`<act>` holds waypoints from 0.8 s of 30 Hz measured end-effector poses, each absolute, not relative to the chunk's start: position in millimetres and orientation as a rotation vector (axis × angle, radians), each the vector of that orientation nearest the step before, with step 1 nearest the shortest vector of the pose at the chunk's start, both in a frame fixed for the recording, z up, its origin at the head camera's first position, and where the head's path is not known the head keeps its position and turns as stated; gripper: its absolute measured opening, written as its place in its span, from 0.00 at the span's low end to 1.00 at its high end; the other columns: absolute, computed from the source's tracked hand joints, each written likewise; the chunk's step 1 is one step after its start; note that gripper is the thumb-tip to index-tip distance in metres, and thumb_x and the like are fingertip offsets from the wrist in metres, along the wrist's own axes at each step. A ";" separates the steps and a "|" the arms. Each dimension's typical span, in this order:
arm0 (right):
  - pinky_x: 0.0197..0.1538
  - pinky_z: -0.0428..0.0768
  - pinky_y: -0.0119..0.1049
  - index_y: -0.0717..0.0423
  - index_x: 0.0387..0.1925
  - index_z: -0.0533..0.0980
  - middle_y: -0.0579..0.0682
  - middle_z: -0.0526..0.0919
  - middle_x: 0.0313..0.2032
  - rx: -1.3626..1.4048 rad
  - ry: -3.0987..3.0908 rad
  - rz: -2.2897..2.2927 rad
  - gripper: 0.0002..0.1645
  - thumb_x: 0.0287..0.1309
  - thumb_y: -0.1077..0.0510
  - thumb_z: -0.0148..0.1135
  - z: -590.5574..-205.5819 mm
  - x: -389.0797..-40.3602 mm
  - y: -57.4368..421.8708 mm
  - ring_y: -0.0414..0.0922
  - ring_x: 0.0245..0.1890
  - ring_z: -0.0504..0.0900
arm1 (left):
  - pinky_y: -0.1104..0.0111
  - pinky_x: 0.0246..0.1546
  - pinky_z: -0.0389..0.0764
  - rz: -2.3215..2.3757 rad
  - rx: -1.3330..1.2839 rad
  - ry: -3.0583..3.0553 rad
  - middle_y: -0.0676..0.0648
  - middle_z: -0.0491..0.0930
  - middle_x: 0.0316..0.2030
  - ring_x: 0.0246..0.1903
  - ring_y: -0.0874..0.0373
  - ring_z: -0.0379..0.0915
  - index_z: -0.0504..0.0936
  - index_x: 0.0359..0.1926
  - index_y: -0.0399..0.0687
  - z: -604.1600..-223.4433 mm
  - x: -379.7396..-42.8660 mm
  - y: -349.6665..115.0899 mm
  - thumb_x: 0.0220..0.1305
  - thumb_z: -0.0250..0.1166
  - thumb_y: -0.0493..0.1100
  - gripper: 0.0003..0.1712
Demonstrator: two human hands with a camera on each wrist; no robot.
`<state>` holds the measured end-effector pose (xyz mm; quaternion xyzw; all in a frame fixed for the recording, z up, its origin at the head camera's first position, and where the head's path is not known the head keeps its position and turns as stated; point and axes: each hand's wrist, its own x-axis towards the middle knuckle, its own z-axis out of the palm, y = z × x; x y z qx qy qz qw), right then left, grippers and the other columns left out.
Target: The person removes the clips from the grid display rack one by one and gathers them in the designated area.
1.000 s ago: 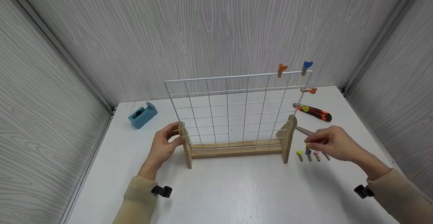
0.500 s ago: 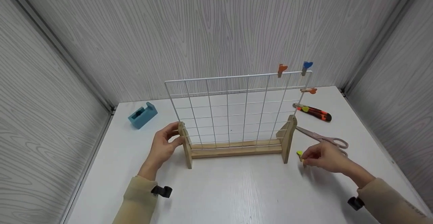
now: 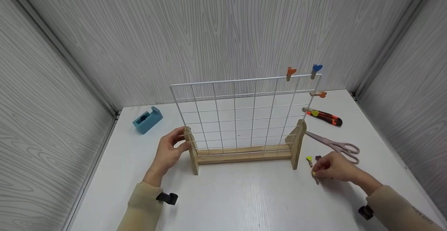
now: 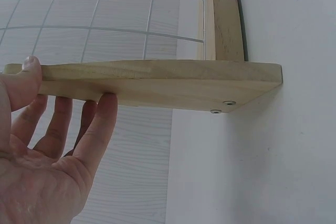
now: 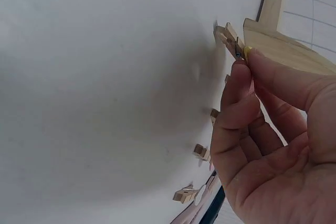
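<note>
Teal tape dispenser set left of wire rack. Rack's left upright held by left hand, fingers and thumb spread just to wood's width. Orange clip fixed on rack's top, toward right end. Lime clip laid on tabletop just right of rack. Yellow clip pinched, off rack's right front, by right hand, fingertips drawn together on it. Blue clip fixed near rack's top right corner. Cutter and scissors laid right of rack, cutter farther back.
</note>
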<state>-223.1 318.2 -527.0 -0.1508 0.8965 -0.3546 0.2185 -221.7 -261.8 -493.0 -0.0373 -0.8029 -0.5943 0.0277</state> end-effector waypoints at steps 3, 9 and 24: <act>0.33 0.80 0.27 0.55 0.42 0.93 0.48 0.92 0.37 -0.425 2.503 -0.942 0.05 0.67 0.60 0.78 -527.7 -223.2 318.7 0.37 0.33 0.80 | 0.76 0.58 0.89 -1.838 -0.111 -2.483 0.34 0.82 0.70 0.71 0.43 0.79 0.80 0.76 0.45 -492.5 -221.4 -262.1 0.75 0.71 0.30 0.31; 0.34 0.78 0.28 0.52 0.41 0.93 0.45 0.92 0.36 -0.430 2.557 -0.864 0.03 0.67 0.59 0.79 -529.4 -222.2 317.8 0.38 0.35 0.79 | 0.76 0.58 0.89 -1.842 -0.116 -2.482 0.34 0.83 0.70 0.71 0.44 0.79 0.81 0.76 0.45 -492.7 -221.3 -262.5 0.75 0.71 0.30 0.31; 0.34 0.78 0.28 0.54 0.42 0.94 0.46 0.94 0.37 -0.487 2.660 -0.799 0.05 0.67 0.62 0.76 -528.1 -220.3 314.7 0.35 0.33 0.78 | 0.76 0.57 0.89 -1.868 -0.134 -2.459 0.33 0.82 0.70 0.70 0.43 0.79 0.81 0.74 0.42 -493.2 -222.2 -262.5 0.74 0.71 0.28 0.30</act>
